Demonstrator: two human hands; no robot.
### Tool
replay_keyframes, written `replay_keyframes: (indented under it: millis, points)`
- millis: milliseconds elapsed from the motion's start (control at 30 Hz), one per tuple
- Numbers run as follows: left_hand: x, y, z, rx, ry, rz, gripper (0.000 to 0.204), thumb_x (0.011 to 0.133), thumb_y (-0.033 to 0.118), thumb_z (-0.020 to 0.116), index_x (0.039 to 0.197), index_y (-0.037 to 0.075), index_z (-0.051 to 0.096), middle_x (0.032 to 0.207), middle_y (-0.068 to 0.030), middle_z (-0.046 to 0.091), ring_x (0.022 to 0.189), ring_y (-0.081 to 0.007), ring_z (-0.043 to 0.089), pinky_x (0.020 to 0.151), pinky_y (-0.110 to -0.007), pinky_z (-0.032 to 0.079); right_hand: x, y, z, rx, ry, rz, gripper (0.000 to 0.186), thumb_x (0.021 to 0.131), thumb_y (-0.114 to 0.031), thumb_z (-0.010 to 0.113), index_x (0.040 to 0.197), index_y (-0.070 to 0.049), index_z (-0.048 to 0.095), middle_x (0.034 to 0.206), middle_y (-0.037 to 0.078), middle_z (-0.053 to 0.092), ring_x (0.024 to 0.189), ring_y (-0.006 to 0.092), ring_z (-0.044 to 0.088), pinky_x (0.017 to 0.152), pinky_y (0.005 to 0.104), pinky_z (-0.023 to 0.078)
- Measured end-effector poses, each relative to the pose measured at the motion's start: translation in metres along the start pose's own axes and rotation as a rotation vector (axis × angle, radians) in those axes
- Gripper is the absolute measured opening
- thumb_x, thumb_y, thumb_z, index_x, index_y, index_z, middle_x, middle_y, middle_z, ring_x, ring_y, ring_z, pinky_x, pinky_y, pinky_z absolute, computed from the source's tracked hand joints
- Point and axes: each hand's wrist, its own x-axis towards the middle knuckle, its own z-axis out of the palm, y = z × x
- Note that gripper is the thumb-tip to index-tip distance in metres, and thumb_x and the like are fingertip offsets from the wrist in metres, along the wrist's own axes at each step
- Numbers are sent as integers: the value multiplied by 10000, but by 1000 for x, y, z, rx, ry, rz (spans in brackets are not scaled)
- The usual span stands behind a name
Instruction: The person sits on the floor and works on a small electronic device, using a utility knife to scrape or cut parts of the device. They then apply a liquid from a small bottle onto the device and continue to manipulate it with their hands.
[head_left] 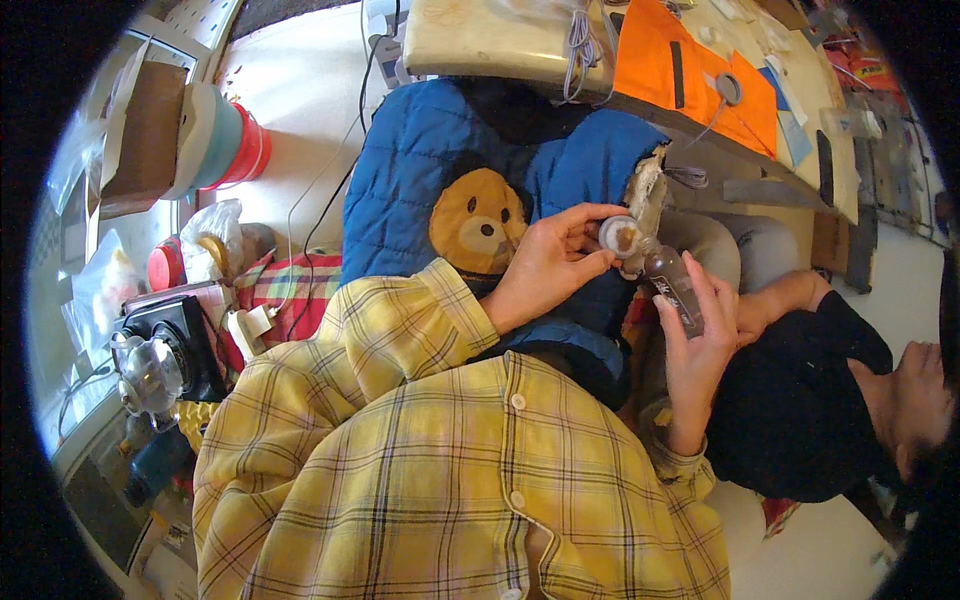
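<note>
My left hand pinches a small round white-rimmed piece with a brownish middle, perhaps a cap or shallow dish, between thumb and fingers. My right hand is wrapped round a small dark see-through bottle with pale print. The bottle is tilted, its upper end close to the round piece; I cannot tell whether they touch. Under both hands a blue quilted cover with a brown bear-face patch lies over my lap. Its right edge shows a worn, pale lining.
Ahead stands a pale table with an orange pouch and bundled cables. On my right sits a person in black, an arm close to my right hand. To the left are a red bucket, a cardboard box and a dark appliance.
</note>
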Motion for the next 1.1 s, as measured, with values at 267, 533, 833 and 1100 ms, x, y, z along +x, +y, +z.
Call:
replay_keyframes:
  millis: [267, 533, 833, 1100]
  points:
    - [0, 0, -2, -65, -13, -13, 487, 893, -59, 633, 1364, -26, 511, 1182, -108, 654, 1034, -164, 656, 905, -288, 539, 4, 0, 0, -3, -46, -20, 544, 748, -9, 756, 1276, -93, 658, 1081, 117, 600, 1022, 289, 574, 912, 367, 461]
    - [0, 1, -3, -70, -13, -28, 498, 890, -58, 638, 1370, -28, 512, 1170, -116, 657, 1027, -166, 658, 903, -285, 540, 7, -3, 0, -47, -60, -42, 549, 753, -23, 756, 1286, -106, 656, 1081, 112, 593, 1030, 288, 568, 905, 370, 462]
    - [0, 3, -2, 12, -16, -5, 503, 881, -59, 649, 1367, -13, 527, 1166, -100, 658, 1022, -143, 649, 896, -275, 537, 11, -7, 1, -40, -52, -52, 545, 753, -35, 755, 1284, -106, 655, 1068, 103, 592, 1031, 295, 566, 926, 372, 440]
    - [-3, 5, 0, 65, -14, 18, 477, 887, -41, 651, 1352, 1, 550, 1160, -78, 655, 1002, -122, 636, 884, -261, 524, 16, -14, 0, -57, -69, -66, 541, 750, -39, 759, 1277, -108, 659, 1069, 100, 591, 1032, 289, 566, 929, 368, 436]
